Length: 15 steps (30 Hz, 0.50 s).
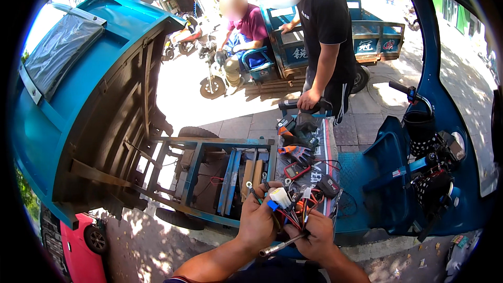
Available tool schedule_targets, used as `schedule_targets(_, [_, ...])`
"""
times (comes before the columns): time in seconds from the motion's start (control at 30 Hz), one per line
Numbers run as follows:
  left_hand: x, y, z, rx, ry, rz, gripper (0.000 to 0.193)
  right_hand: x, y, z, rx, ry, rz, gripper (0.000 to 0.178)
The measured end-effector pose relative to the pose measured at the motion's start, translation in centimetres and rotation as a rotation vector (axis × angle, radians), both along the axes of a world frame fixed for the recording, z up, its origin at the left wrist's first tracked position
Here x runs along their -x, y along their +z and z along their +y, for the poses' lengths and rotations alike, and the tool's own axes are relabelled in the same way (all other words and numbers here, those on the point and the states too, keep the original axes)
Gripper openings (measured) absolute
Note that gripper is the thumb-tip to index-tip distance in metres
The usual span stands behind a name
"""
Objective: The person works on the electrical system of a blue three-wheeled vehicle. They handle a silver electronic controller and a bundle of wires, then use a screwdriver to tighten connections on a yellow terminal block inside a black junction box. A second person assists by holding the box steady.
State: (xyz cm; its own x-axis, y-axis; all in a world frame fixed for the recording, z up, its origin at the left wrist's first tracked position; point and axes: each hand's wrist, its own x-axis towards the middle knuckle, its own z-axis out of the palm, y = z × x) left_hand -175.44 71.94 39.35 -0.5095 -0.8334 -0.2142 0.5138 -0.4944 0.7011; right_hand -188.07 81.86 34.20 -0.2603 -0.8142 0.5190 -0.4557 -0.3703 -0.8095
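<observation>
My left hand (257, 221) is closed around a bundle of wires (293, 214) with a white plug connector (280, 197) and a small blue connector (272, 205). A cable with a ring-shaped metal end (250, 184) sticks up past its fingers. Opposite it, my right hand (317, 235) grips the other side of the bundle, where orange, red and black wires spread out. A metal rod with a tube-like end (277, 247) juts leftward from under my right thumb. How its hidden part sits in the palm cannot be seen.
Beyond my hands, a seat with printed sheeting (326, 152) carries a red multimeter (296, 171), a glove (297, 153) and a power tool (293, 128). Left stands an exposed frame (230, 144) under a tilted blue cargo bed (99, 89). A person (327, 31) leans on the seat's far end.
</observation>
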Motion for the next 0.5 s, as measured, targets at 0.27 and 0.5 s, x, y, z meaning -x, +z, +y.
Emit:
schedule_targets(0.27, [-0.5, -0.2, -0.8, 0.032, -0.065, -0.205, 0.020, 1.7, -0.5, -1.0, 0.037, -0.207, -0.327, 0.015])
schedule_targets(0.5, [0.8, 1.6, -2.0, 0.065, -0.127, -0.238, 0.015, 4.8, -1.1, -3.8, -0.001, -0.181, -0.525, 0.017])
